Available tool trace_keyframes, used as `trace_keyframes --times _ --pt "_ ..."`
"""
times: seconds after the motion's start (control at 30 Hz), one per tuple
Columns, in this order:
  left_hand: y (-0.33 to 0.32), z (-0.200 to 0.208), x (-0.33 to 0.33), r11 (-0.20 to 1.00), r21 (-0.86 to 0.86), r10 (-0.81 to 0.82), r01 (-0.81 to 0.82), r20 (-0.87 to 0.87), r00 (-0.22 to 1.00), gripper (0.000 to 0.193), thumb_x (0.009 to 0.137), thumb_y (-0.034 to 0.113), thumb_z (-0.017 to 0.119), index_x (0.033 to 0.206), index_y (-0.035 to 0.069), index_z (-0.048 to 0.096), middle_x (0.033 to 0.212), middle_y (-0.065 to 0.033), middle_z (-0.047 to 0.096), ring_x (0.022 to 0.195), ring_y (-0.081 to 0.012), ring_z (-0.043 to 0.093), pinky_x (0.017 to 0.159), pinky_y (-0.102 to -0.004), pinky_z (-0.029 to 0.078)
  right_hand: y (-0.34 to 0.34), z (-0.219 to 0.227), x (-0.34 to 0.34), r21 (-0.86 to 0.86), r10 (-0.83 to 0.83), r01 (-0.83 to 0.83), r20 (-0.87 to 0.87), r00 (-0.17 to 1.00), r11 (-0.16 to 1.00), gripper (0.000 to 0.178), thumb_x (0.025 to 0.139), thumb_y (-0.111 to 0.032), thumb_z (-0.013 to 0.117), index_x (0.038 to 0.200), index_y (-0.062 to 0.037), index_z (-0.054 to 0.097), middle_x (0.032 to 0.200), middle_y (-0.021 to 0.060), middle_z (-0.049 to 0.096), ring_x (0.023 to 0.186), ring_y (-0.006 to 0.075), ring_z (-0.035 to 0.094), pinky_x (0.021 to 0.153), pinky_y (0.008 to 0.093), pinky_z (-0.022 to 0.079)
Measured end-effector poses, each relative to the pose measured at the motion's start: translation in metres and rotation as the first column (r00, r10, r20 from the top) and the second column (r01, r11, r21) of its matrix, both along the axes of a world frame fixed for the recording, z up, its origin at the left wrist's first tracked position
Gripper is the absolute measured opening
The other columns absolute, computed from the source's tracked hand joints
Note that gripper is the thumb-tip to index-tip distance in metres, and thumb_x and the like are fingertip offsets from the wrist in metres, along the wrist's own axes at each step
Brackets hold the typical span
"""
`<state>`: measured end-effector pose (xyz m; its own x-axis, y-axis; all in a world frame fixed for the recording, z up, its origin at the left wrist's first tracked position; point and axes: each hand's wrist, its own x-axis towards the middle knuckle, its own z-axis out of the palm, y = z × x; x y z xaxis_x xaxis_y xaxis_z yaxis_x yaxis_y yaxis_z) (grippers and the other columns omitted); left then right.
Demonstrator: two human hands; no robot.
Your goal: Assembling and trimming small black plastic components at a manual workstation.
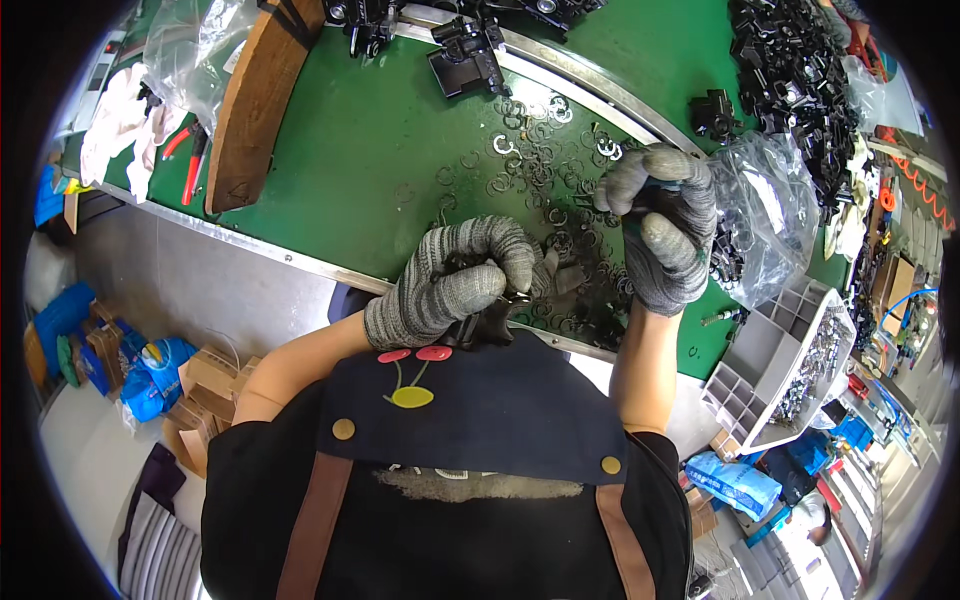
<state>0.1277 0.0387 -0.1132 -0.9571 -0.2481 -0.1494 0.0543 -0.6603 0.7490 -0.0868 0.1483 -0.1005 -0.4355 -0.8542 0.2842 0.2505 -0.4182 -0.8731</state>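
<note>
My left hand [455, 280], in a grey striped knit glove, is closed round a black part [494, 325] close to the apron at the table's near edge. Much of that part is hidden by the fingers. To the right, my right hand [668, 225], gloved the same way, is raised over the table with its fingers curled in. Something dark shows at its fingertips, too small to name. Between and beyond both hands, many thin open metal rings [540, 150] lie scattered on the green tabletop [360, 150].
A wooden board [255, 110] stands at the left, beside red-handled pliers [195, 165]. Black assemblies [468, 60] sit along the metal rail at the back. At the right are a heap of black parts [795, 90], a clear plastic bag [770, 200] and a compartment tray [765, 350].
</note>
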Motion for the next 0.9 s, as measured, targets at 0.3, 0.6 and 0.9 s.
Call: trace_keyframes --times 0.3,0.6,0.9 --pt "0.002 0.002 -0.003 0.996 -0.068 0.054 -0.054 -0.007 0.999 0.027 0.088 0.028 0.064 0.093 0.002 0.063 0.092 -0.0040 0.063 0.088 -0.0126 0.059 0.085 -0.0293 0.048 -0.003 0.000 -0.002 0.114 0.125 -0.123 -0.010 0.992 0.986 0.046 0.086 -0.024 0.071 0.123 0.0018 0.059 0.094 0.0156 0.062 0.079 0.0224 0.057 0.072 0.0374 0.049" --pt "0.004 0.002 -0.002 0.991 -0.107 0.080 -0.080 -0.002 0.997 0.027 0.089 0.029 0.063 0.094 0.003 0.063 0.092 -0.0039 0.064 0.089 -0.0126 0.059 0.085 -0.0295 0.049 -0.005 0.000 -0.005 0.145 0.186 -0.180 -0.031 0.982 0.973 0.046 0.086 -0.024 0.072 0.122 0.0026 0.060 0.093 0.0148 0.062 0.080 0.0218 0.057 0.072 0.0360 0.048" --pt "0.004 0.005 0.001 0.997 -0.041 0.068 -0.067 0.027 0.997 0.042 0.088 0.042 0.070 0.097 0.002 0.061 0.101 -0.0065 0.061 0.096 -0.0160 0.058 0.089 -0.0320 0.047 -0.011 0.001 -0.006 0.138 0.227 -0.219 -0.044 0.973 0.966 0.047 0.084 -0.027 0.073 0.119 0.0027 0.060 0.094 0.0142 0.061 0.081 0.0213 0.057 0.073 0.0352 0.048"
